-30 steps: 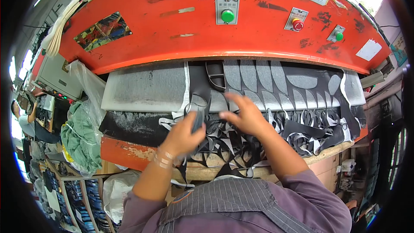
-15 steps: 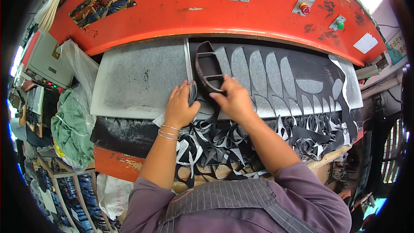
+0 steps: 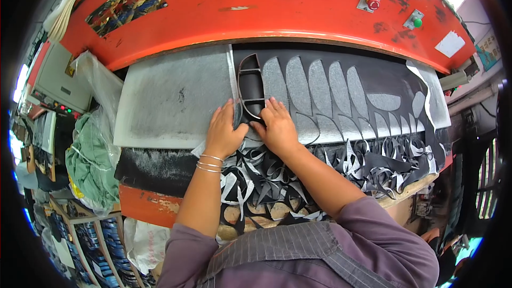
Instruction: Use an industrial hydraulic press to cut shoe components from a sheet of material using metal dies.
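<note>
A curved metal cutting die (image 3: 251, 100) with cross bars now lies flat on a black sheet (image 3: 392, 77), close to the sheet's left edge. My right hand (image 3: 278, 128) grips the near end of the die, fingers at its right side and thumb near its bottom. Just left of it, my left hand (image 3: 224, 130) rests at the edge of the sheet. A dark grey cut piece (image 3: 238, 115) shows between its thumb and fingers; how many layers there are I cannot tell. Right of the die, several leaf-shaped cut-outs (image 3: 296, 88) in the sheet show the grey board beneath.
The pale cutting board (image 3: 170, 101) lies under a red press beam (image 3: 213, 16) with green and red buttons. Tangled black and white offcut strips (image 3: 277, 181) heap along the near edge. Plastic-wrapped green cloth (image 3: 90, 154) and a shelf rack (image 3: 96, 234) stand at left.
My right hand has brought the tilted die down flat onto the sheet, a little left and nearer the sheet's edge. The left hand has stayed almost in place.
</note>
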### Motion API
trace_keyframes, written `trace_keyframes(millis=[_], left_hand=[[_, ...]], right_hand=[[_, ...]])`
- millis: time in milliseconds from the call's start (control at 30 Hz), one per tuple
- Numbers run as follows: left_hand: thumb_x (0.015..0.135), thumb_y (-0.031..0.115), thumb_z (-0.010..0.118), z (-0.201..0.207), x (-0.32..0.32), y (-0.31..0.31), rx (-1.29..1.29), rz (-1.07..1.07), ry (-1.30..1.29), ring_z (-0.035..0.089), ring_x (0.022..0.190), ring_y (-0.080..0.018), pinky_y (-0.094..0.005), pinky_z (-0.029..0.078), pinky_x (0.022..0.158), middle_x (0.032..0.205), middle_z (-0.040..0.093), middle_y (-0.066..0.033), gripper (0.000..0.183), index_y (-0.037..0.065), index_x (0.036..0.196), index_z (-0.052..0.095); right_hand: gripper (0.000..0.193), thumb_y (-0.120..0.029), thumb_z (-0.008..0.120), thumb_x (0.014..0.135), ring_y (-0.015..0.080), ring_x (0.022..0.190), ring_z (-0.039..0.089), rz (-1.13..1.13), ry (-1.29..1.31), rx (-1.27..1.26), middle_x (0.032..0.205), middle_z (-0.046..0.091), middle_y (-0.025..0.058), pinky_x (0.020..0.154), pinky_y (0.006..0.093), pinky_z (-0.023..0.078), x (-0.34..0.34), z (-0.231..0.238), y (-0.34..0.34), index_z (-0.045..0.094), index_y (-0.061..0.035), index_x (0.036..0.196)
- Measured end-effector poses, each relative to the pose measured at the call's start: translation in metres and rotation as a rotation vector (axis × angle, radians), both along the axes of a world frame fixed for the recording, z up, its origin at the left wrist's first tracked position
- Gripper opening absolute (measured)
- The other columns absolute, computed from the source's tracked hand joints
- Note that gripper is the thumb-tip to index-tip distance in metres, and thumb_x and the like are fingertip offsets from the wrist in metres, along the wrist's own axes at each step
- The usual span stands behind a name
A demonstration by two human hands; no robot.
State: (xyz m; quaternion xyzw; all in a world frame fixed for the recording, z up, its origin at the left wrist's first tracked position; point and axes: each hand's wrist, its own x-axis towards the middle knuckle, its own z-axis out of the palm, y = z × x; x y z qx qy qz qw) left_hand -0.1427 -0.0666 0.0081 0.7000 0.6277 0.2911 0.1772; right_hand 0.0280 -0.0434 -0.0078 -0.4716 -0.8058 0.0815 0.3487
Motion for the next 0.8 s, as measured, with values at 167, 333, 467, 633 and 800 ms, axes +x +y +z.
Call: trace_keyframes(millis=[167, 333, 467, 633, 800], left_hand=[[0.077, 0.024, 0.057, -0.001, -0.001, 0.008, -0.044, -0.003, -0.028, 0.042, 0.127, -0.0419, -0.0447, 0.025, 0.112, 0.136, 0.046, -0.0262, 0.069, -0.008, 0.134, 0.038], [0.075, 0.02, 0.056, 0.004, -0.007, 0.014, -0.088, -0.015, -0.003, 0.039, 0.128, -0.0438, -0.0469, 0.024, 0.113, 0.137, 0.044, -0.0265, 0.068, -0.006, 0.136, 0.038], [0.075, 0.019, 0.056, 0.007, -0.004, 0.017, -0.052, -0.041, 0.039, 0.039, 0.129, -0.0421, -0.0473, 0.023, 0.112, 0.138, 0.043, -0.0267, 0.067, -0.006, 0.135, 0.04], [0.075, 0.019, 0.056, 0.008, -0.002, 0.019, 0.049, -0.034, 0.129, 0.042, 0.126, -0.0415, -0.0461, 0.027, 0.11, 0.136, 0.046, -0.0267, 0.065, -0.006, 0.133, 0.041], [0.083, 0.013, 0.055, 0.004, -0.018, 0.01, -0.006, 0.118, -0.479, 0.057, 0.087, -0.0215, -0.0336, 0.046, 0.082, 0.102, 0.06, -0.0117, 0.047, -0.002, 0.126, 0.048]], right_hand=[[0.024, -0.02, 0.066, 0.081, 0.0407, 0.121, 0.05, 0.038, -0.024, 0.01, 0.119, 0.059, 0.0268, 0.107, 0.049, 0.034, 0.004, -0.007, 0.004, 0.057, -0.0004, 0.092], [0.027, -0.019, 0.069, 0.079, 0.0397, 0.118, 0.053, 0.04, 0.017, 0.027, 0.115, 0.061, 0.0255, 0.105, 0.0494, 0.037, 0.001, -0.001, 0.009, 0.057, 0.0007, 0.092], [0.026, -0.019, 0.067, 0.079, 0.0403, 0.119, 0.052, 0.069, 0.022, 0.011, 0.117, 0.06, 0.0263, 0.106, 0.05, 0.035, 0.004, 0.002, 0.013, 0.056, -0.0002, 0.093], [0.027, -0.021, 0.066, 0.08, 0.04, 0.123, 0.05, 0.089, 0.015, 0.016, 0.12, 0.058, 0.0271, 0.108, 0.0499, 0.033, 0.005, 0.005, 0.016, 0.056, -0.0011, 0.095], [0.074, -0.036, 0.081, 0.071, 0.0369, 0.124, 0.049, 0.114, 0.452, -0.488, 0.131, 0.053, 0.0204, 0.103, 0.042, 0.04, 0.044, 0.069, 0.015, 0.049, -0.0069, 0.131]])
